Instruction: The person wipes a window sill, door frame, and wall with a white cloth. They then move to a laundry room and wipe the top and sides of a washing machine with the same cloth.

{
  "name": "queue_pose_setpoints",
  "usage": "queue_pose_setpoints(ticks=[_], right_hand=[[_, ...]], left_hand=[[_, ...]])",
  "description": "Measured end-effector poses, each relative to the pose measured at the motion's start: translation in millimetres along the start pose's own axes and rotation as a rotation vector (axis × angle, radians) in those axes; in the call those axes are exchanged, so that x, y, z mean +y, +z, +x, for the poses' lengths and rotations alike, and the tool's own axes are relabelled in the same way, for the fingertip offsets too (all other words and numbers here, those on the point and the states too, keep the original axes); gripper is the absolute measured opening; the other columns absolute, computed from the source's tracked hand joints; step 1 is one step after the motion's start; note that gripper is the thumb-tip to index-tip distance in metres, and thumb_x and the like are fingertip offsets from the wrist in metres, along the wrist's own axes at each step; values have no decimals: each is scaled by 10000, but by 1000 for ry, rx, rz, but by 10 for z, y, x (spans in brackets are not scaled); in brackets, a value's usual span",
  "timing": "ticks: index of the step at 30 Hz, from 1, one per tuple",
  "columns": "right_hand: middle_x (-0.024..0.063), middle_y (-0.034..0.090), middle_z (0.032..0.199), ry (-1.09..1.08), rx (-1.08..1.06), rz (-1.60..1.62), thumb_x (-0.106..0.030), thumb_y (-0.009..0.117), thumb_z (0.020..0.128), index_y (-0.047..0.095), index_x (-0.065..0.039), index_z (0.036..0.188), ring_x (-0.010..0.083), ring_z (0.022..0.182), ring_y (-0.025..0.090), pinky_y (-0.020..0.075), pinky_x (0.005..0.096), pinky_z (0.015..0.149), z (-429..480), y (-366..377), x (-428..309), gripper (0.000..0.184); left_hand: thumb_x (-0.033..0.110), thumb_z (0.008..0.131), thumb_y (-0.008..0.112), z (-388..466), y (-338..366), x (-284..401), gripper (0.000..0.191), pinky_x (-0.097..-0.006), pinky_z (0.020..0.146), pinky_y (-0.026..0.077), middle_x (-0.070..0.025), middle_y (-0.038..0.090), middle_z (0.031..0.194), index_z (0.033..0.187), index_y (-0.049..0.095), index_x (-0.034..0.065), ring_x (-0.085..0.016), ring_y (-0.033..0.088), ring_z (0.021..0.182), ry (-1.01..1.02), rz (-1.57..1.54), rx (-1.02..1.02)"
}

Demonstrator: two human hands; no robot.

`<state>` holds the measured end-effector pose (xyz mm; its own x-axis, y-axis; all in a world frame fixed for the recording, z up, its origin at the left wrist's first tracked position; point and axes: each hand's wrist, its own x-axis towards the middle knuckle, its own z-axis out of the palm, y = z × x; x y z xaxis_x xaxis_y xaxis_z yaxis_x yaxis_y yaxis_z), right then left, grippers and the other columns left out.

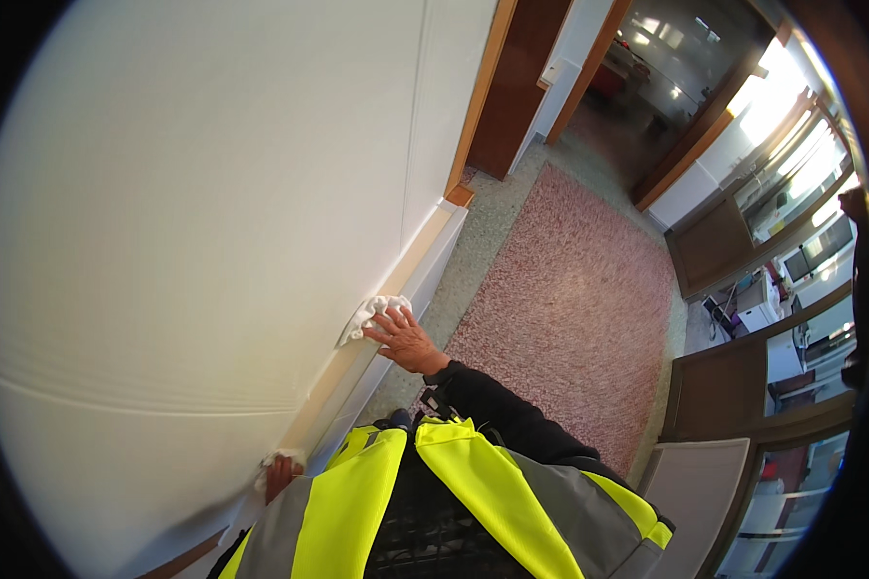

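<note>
My right hand [408, 343], fingers spread, presses a crumpled white cloth [362, 316] against the narrow cream ledge [324, 394] along the wall. The cloth also touches the lower part of the white wall [210, 217]. Further back along the same ledge, my left hand [282, 478] rests on another patch of white cloth [293, 456]; whether both patches belong to one cloth cannot be told. My yellow high-visibility vest [347, 499] with grey bands hides part of the left hand and its arm.
Red-speckled flooring [572, 311] with a grey border lies to the right. Ahead, a brown door [514, 87] stands beside an open doorway [637, 101]. Brown-framed glazed partitions [717, 383] line the right side. A dark shoe [400, 418] shows below me.
</note>
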<state>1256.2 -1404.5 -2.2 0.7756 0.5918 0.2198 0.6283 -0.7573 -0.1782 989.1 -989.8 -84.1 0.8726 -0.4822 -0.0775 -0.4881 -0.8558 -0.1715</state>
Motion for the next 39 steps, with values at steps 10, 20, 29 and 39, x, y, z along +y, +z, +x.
queue_pose_setpoints(ticks=[10,20,29,39], right_hand=[[78,361,1446,19,55,39,-374,672,804,387,-243,1413,331,1368,267,181,537,1130,173,-82,1004,684],[130,344,1453,71,-51,154,-256,571,889,387,-132,1408,355,1378,266,206,474,1143,476,-318,2823,565],[179,464,1327,29,117,337,-35,452,852,481,-47,1294,358,1292,391,289,438,1106,478,-181,4067,443],[148,698,844,838,-510,706,-265,690,701,725,-114,949,306,781,668,520,430,723,-1691,370,6177,292]], left_hand=[[205,617,783,1657,-540,382,745,-542,1042,324,-178,398,1393,1278,450,119,-371,356,1319,70,-341,248],[121,769,667,3964,-1372,946,582,-525,1087,261,-208,398,1397,1306,453,50,-389,343,1323,52,-523,137],[143,747,655,5164,-1469,1235,536,-497,1085,286,-193,452,1356,1251,497,48,-358,376,1312,-3,-418,164],[150,789,650,5120,-680,1081,510,-478,1085,302,-202,425,1391,1264,503,36,-347,359,1331,57,-106,81]])
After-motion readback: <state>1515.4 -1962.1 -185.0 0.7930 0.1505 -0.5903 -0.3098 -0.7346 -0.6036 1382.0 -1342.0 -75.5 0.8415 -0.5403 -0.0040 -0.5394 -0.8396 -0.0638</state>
